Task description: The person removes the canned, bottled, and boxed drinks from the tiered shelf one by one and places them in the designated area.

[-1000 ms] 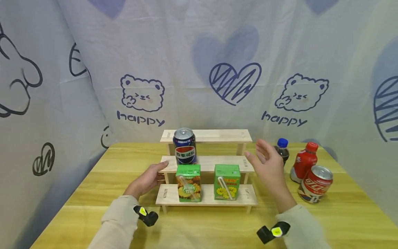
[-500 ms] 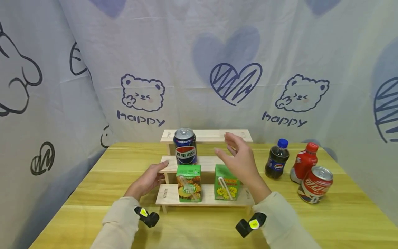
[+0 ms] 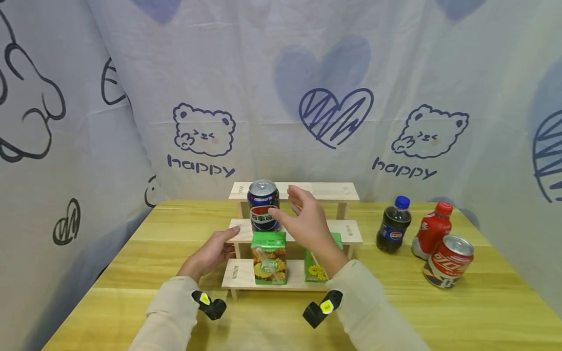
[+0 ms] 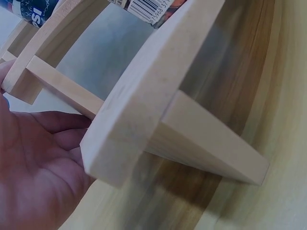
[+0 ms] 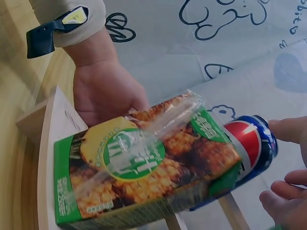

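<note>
A small three-tier wooden shelf (image 3: 318, 190) stands on the table. At the left end of its middle tier, my left hand (image 3: 213, 251) holds the board, thumb on top and fingers underneath. A dark blue Pepsi can (image 3: 260, 197) is upright on that tier. My right hand (image 3: 305, 219) reaches over the shelf with thumb and fingers spread, thumb tip overlapping the can's label in the head view. On the lowest tier, a green pineapple juice box (image 3: 269, 263) sits in front of the can. My right forearm partly covers a second green drink box (image 3: 317, 273) with yellow flowers.
To the right of the shelf, a blue-capped cola bottle (image 3: 393, 226), a red bottle (image 3: 432, 231) and a red cola can (image 3: 449, 262) stand on the wooden table (image 3: 496, 302). A printed curtain (image 3: 263, 73) hangs behind and at both sides.
My right hand has moved left, from beside the cola bottle across the shelf to the Pepsi can. The cola bottle is fully visible now. My left hand stays on the shelf.
</note>
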{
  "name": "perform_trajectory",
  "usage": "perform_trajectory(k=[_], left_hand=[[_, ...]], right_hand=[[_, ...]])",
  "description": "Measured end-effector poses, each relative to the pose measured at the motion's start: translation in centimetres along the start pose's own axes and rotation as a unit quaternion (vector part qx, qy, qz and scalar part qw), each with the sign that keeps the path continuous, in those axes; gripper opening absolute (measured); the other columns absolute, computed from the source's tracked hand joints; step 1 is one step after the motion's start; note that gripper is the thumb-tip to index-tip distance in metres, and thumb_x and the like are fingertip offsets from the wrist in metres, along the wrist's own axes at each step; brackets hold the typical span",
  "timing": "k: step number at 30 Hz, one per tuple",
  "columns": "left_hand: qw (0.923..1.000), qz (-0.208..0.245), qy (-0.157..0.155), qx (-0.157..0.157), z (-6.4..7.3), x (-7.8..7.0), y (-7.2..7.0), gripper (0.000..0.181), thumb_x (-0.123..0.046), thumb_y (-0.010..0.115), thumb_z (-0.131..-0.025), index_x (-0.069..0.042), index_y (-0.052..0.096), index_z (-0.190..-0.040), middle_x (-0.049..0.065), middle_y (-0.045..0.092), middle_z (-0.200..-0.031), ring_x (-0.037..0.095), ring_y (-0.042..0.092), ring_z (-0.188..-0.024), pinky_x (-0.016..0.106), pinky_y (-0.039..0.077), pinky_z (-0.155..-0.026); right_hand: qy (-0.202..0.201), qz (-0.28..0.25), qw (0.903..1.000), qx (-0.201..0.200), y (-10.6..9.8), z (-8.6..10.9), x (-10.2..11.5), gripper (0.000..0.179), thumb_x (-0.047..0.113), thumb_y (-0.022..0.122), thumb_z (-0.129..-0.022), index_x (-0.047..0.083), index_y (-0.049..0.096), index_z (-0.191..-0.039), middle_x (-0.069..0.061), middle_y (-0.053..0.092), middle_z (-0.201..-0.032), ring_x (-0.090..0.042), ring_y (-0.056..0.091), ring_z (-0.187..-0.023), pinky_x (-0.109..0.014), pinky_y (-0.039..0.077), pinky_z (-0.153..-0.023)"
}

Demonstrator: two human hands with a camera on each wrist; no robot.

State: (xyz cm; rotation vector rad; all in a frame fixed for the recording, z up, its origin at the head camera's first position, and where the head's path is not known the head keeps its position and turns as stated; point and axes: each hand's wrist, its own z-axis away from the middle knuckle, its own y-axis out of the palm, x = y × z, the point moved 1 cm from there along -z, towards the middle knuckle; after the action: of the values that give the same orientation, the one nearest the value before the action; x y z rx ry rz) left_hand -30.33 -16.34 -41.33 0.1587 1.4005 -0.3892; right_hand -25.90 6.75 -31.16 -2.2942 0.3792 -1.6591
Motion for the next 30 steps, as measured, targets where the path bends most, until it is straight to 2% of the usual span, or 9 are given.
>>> perform_trajectory(k=[7,15,23,30], left_hand=[[1.0000,0.003,-0.001,0.005,-0.1,-0.1,0.1,0.067,-0.051,0.035,-0.098,0.003,0.039,-0.137,0.022,0.047,-0.134,0.030,0.050,-0.121,0.044,0.041,-0.102],[1.0000,0.001,-0.002,0.005,-0.1,-0.1,0.0,0.064,-0.048,0.033,-0.099,0.004,0.041,-0.135,0.020,0.050,-0.130,0.024,0.055,-0.113,0.037,0.046,-0.094],[1.0000,0.002,-0.001,0.005,0.0,-0.1,-0.1,0.065,-0.049,0.033,-0.099,0.004,0.041,-0.135,0.020,0.051,-0.129,0.022,0.056,-0.110,0.035,0.047,-0.092],[0.9998,-0.001,0.010,0.019,0.0,-0.2,-0.2,0.066,-0.047,0.032,-0.100,0.007,0.038,-0.136,0.020,0.051,-0.128,0.021,0.056,-0.110,0.037,0.046,-0.096]], right_hand=[[-0.015,0.033,0.9993,-0.005,1.8,-0.9,0.5,0.074,0.031,0.076,-0.080,0.006,0.041,-0.141,-0.013,0.043,-0.141,-0.027,0.045,-0.129,-0.036,0.040,-0.103],[0.000,0.091,0.9957,-0.017,3.0,-1.6,1.0,0.081,0.036,0.079,-0.075,0.011,0.040,-0.141,-0.011,0.047,-0.137,-0.029,0.046,-0.125,-0.048,0.039,-0.103],[-0.009,0.100,0.9950,-0.005,3.1,-2.1,0.8,0.077,0.030,0.079,-0.076,0.012,0.040,-0.140,-0.010,0.051,-0.133,-0.028,0.050,-0.121,-0.046,0.040,-0.101],[-0.021,0.105,0.9943,0.008,2.6,-2.3,0.9,0.073,0.028,0.079,-0.077,0.010,0.042,-0.138,-0.011,0.054,-0.130,-0.028,0.051,-0.119,-0.045,0.040,-0.102]])
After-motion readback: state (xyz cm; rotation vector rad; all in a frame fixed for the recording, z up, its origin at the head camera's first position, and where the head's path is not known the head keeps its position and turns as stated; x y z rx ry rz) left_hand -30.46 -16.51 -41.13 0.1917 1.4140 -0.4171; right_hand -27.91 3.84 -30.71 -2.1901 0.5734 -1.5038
